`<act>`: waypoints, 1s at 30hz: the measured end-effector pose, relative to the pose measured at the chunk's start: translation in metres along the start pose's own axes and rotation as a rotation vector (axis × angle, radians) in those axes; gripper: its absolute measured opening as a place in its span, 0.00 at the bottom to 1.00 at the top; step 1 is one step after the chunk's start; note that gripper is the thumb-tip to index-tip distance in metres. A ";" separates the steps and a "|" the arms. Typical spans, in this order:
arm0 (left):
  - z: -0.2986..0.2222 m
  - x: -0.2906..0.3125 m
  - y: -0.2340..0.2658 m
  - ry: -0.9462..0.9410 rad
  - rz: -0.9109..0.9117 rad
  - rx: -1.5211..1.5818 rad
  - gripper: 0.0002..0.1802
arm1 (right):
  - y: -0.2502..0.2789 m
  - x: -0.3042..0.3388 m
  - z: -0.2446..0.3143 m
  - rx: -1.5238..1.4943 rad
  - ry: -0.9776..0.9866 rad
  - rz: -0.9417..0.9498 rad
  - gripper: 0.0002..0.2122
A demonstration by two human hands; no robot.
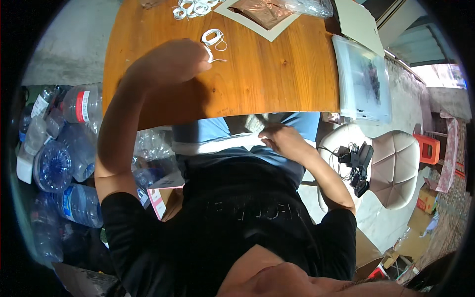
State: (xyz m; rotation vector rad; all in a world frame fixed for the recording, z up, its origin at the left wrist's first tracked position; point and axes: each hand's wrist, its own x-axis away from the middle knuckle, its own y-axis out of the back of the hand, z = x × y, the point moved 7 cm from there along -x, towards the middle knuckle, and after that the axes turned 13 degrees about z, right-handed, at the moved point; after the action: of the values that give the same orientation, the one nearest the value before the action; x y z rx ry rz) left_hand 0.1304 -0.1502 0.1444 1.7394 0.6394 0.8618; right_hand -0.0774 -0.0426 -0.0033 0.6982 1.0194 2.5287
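My left hand (170, 62) rests on the wooden table (277, 84), its fingers pinched on the end of a loose white cable (213, 38) that is partly coiled just beyond the fingertips. A pile of several coiled white cables (193, 7) lies at the table's far edge. My right hand (282, 141) is down at my lap, just below the table's near edge, with its fingers bent on a pale clear plastic bag (217, 144) lying across my blue-clad thighs. Whether it grips the bag is not clear.
A copper-coloured bag on a white sheet (262, 15) lies at the far middle of the table. A stack of clear plastic bags (363, 81) overhangs the right edge. To the right stands a white padded chair (396, 163) with black chargers (357, 163) on it. Plastic water bottles (64, 153) crowd the floor at left.
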 end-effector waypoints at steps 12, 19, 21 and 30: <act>0.009 -0.003 0.003 0.135 0.084 0.124 0.14 | -0.070 -0.019 -0.001 0.427 0.102 -0.148 0.07; -0.025 0.025 0.032 0.074 -0.434 0.065 0.10 | -0.037 -0.002 0.006 0.204 0.119 -0.155 0.05; -0.054 0.028 0.013 -0.151 -0.393 0.196 0.09 | -0.016 0.011 0.013 0.092 0.141 -0.134 0.05; -0.165 -0.002 -0.068 -0.345 0.686 0.859 0.14 | 0.097 0.068 0.065 -0.509 0.174 -0.203 0.06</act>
State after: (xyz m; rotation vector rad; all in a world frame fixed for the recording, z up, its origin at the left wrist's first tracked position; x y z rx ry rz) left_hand -0.0036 -0.0368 0.1119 2.9069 0.1486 0.7346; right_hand -0.1090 -0.0426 0.1279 0.2208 0.4264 2.5378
